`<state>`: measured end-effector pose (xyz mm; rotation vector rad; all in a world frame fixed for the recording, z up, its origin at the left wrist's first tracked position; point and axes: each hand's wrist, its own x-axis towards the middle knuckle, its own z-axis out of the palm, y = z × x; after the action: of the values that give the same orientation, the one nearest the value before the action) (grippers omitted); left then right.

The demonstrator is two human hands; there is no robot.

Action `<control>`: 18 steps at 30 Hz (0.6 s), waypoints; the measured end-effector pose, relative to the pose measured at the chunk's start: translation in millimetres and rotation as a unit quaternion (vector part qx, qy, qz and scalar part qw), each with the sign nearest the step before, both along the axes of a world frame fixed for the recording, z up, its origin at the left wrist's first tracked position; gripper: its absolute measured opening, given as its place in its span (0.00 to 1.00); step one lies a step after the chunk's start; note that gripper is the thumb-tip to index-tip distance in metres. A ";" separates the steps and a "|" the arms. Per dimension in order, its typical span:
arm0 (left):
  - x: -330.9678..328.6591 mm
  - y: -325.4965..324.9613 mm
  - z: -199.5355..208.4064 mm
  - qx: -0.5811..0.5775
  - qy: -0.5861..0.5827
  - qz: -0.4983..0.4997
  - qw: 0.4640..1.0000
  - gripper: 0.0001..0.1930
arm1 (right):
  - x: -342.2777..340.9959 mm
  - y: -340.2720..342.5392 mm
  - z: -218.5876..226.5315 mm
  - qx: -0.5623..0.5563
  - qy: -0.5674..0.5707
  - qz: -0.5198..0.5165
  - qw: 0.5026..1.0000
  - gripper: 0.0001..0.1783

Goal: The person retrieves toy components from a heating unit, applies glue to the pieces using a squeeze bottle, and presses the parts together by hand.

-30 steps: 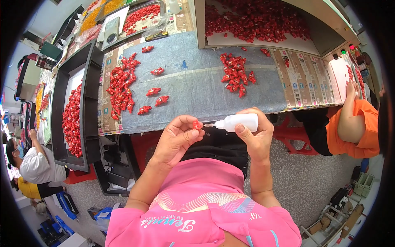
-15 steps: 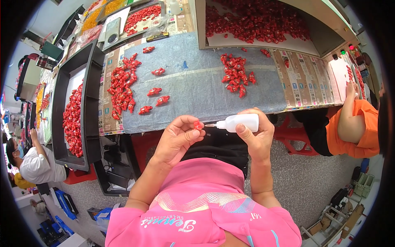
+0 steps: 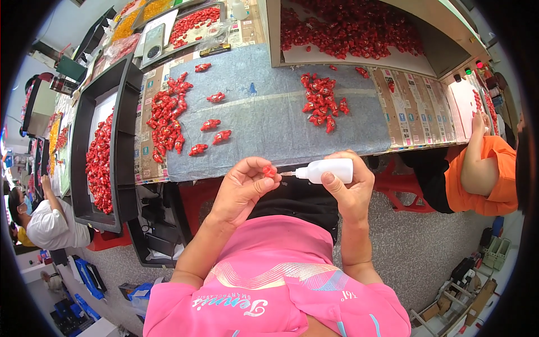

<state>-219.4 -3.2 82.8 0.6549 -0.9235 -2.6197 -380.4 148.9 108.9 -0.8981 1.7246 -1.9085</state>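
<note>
A: What lies in front of you?

B: A long table [image 3: 269, 121] covered in blue-grey sheeting, with a black tray [image 3: 115, 140] of red pieces on its left and loose red piles [image 3: 167, 121] farther out.

A: And your hands?

B: Near my body, my right hand [image 3: 349, 188] wraps closed around a small white squeeze bottle [image 3: 325, 169], nozzle pointing left. My left hand [image 3: 242, 188] pinches one small red piece [image 3: 270, 170] between thumb and fingertips, right at the nozzle tip.

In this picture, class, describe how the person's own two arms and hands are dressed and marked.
Both forearms are bare, with no gloves, watch or rings to be seen on the left hand or right hand. Short pink sleeves with pale stripes cover the upper arms.
</note>
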 end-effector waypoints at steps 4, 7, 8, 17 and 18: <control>-2.7 2.8 2.9 -0.004 -0.008 0.014 1.000 0.14 | 0.9 0.7 -1.0 0.002 0.000 -0.005 1.000 0.18; -3.2 3.1 1.0 -0.016 0.001 0.018 1.000 0.13 | 1.5 0.4 -1.8 -0.011 0.000 -0.010 1.000 0.18; -3.1 3.0 -0.4 -0.016 0.001 0.018 1.000 0.13 | 1.6 0.6 -1.4 -0.011 0.000 -0.010 1.000 0.18; -4.3 4.1 -1.5 -0.048 0.008 0.024 0.999 0.13 | 2.6 0.2 -2.7 0.003 -0.005 -0.006 1.000 0.18; -4.4 4.2 -1.3 -0.051 0.010 0.024 0.998 0.13 | 3.0 0.0 -4.1 -0.004 -0.004 -0.008 1.000 0.18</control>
<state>-223.8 1.0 81.6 0.6179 -1.0142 -2.5134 -377.5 148.8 104.8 -0.8813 1.7261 -1.9287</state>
